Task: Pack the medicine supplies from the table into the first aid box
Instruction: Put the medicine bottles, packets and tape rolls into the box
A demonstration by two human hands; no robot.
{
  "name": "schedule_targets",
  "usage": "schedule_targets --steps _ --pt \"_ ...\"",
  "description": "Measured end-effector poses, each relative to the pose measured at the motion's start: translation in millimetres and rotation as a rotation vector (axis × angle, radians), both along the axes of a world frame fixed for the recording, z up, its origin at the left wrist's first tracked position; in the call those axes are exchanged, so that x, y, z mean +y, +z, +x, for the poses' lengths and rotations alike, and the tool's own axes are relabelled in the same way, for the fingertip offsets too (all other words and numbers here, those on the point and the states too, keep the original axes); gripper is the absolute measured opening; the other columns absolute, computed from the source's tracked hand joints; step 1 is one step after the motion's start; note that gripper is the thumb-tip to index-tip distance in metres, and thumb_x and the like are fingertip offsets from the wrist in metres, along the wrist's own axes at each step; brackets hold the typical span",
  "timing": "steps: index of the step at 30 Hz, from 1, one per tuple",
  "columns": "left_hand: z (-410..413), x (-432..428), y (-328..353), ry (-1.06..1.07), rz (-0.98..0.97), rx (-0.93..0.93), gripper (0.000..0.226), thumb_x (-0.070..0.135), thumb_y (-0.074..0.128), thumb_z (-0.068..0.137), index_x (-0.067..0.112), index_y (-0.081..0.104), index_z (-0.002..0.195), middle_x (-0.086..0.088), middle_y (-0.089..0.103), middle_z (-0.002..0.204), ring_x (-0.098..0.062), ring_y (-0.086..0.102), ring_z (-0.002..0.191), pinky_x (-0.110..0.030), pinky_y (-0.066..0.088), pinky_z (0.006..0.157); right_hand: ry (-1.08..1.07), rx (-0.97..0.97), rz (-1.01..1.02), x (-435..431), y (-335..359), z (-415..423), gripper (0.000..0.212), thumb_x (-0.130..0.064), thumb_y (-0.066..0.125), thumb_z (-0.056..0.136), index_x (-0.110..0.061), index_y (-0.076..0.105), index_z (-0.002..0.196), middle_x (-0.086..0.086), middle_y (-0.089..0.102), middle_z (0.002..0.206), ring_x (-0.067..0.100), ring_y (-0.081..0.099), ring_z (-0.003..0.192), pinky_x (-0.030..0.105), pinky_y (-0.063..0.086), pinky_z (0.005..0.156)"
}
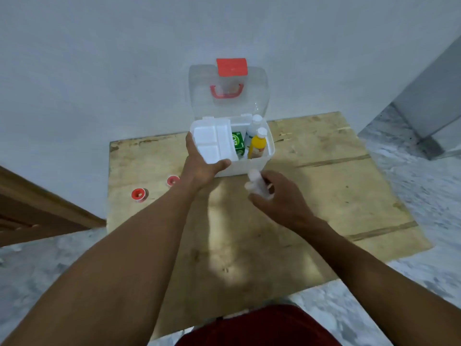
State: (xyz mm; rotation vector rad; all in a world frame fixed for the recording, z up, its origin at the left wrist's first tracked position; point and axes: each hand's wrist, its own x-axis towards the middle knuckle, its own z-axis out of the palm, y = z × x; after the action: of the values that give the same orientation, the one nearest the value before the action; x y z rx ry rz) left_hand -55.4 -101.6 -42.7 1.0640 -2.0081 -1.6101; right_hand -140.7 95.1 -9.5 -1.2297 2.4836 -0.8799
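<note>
The white first aid box (268, 156) stands at the table's far edge with its clear lid (199, 96) raised against the wall. Inside it are a green carton (238, 143), a yellow bottle (257, 146) and a white bottle (253, 127). My left hand (202, 168) grips the white inner tray (212, 139), lifted and tilted over the box's left half. My right hand (279, 196) holds a small whitish, blurred bottle (254, 182) just in front of the box. Two red-and-white tape rolls (139, 195) (172, 180) lie on the table at the left.
The wooden table (324, 196) is pushed against a white wall. A brown wooden edge (37, 208) sits at the left, and marble floor (411, 171) surrounds the table. A red garment (262, 325) shows at the bottom.
</note>
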Motion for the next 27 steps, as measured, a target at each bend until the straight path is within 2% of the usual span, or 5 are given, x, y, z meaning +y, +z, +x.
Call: schedule_targets --steps 7,12,16,21,27 --pt "-0.4 0.5 -0.6 0.008 -0.002 0.037 0.113 0.023 0.087 0.069 0.025 0.005 0.147 0.009 0.039 0.129 -0.016 0.044 0.116 -0.048 0.050 0.094 -0.346 -0.274 -0.465 -39.0 52.1 -70.3 0.036 -0.030 0.080 0.074 -0.007 0.062 0.094 -0.004 0.062 0.078 0.013 0.057 0.070 0.036 0.052 0.068" --pt "-0.7 2.7 1.5 -0.001 0.013 0.109 0.101 0.031 0.083 0.062 0.038 0.011 0.133 0.022 0.041 0.121 0.015 0.046 0.105 -0.011 0.048 0.076 -0.341 -0.389 -0.493 -69.0 28.9 -62.7 0.041 -0.046 0.079 0.067 -0.016 0.065 0.092 -0.003 0.070 0.089 0.021 0.065 0.085 0.048 0.056 0.081" --pt "-0.2 3.5 1.7 0.000 0.035 0.135 0.098 0.026 0.084 0.066 0.039 0.013 0.133 0.021 0.042 0.123 0.015 0.045 0.107 -0.004 0.046 0.072 -0.318 -0.267 -0.476 -78.6 13.8 -58.5 0.034 -0.032 0.083 0.075 -0.022 0.063 0.100 -0.016 0.064 0.090 0.001 0.057 0.084 0.042 0.054 0.081" --pt "-0.5 3.5 -0.2 -0.014 0.014 0.162 0.096 0.013 0.083 0.072 0.026 0.015 0.138 0.021 0.043 0.121 0.023 0.047 0.100 -0.004 0.046 0.072 -0.254 -0.037 -0.409 -78.7 -7.4 -66.0 0.049 -0.035 0.084 0.073 -0.014 0.063 0.112 -0.008 0.059 0.096 0.025 0.059 0.090 0.041 0.053 0.072" --pt "-2.1 2.1 1.1 -0.020 -0.023 0.162 0.095 0.024 0.085 0.069 0.027 0.019 0.137 0.018 0.042 0.123 0.013 0.046 0.109 -0.008 0.049 0.078 -0.129 0.132 -0.349 -65.7 -22.4 -61.6 0.045 -0.033 0.074 0.074 -0.015 0.055 0.111 -0.008 0.056 0.093 0.019 0.051 0.084 0.027 0.042 0.065"
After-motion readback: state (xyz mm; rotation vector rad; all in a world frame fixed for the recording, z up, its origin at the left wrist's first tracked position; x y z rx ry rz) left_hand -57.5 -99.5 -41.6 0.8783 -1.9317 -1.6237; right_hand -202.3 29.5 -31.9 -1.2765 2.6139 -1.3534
